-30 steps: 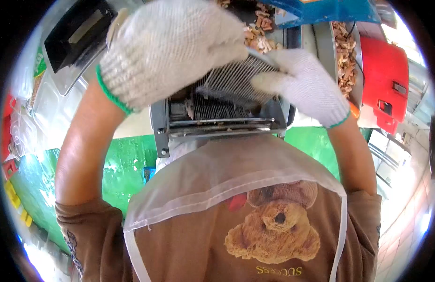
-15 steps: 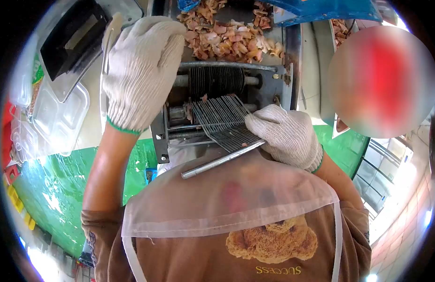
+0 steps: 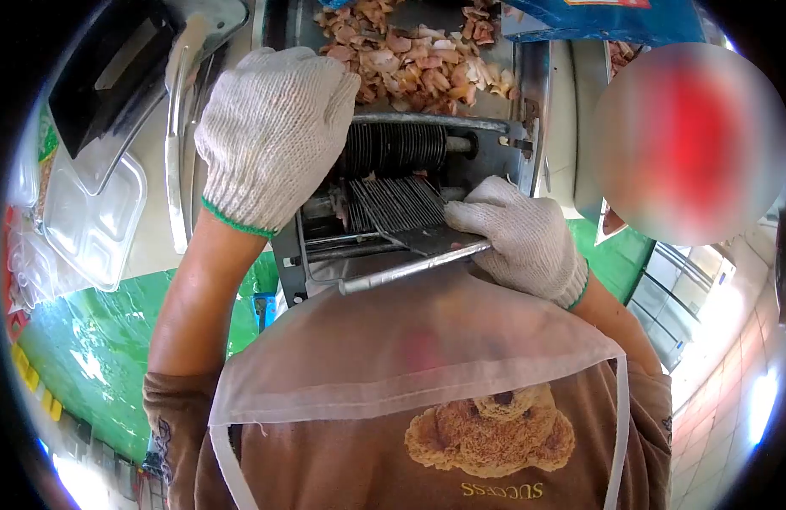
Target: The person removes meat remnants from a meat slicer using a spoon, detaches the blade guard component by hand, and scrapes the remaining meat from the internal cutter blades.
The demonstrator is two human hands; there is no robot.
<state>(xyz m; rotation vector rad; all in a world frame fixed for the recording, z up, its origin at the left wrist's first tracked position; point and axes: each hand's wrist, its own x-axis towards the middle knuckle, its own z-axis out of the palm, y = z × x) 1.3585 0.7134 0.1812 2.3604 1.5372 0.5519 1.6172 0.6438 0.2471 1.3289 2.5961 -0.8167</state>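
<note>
My right hand [image 3: 529,238], in a knitted white glove, grips the right edge of a metal comb grate [image 3: 401,204] near its front bar. The grate's thin parallel tines sit in the open frame of a meat slicing machine [image 3: 495,157], just in front of a dark roller of stacked discs [image 3: 393,149]. My left hand [image 3: 270,136], gloved too, is closed in a fist over the machine's left side. Its fingertips are hidden, so what it holds, if anything, cannot be seen. Small bits of meat cling to the tines.
Sliced meat pieces [image 3: 418,68] lie in a heap behind the roller. Left of the machine are a long metal-handled tool [image 3: 176,153], a black tray [image 3: 113,68] and clear plastic containers [image 3: 100,221]. A blue bag [image 3: 605,21] is at the top right.
The grate has turned to lie more level, its front bar swinging up and right into the frame. My left hand has moved right, away from the metal-handled tool, over the machine.
</note>
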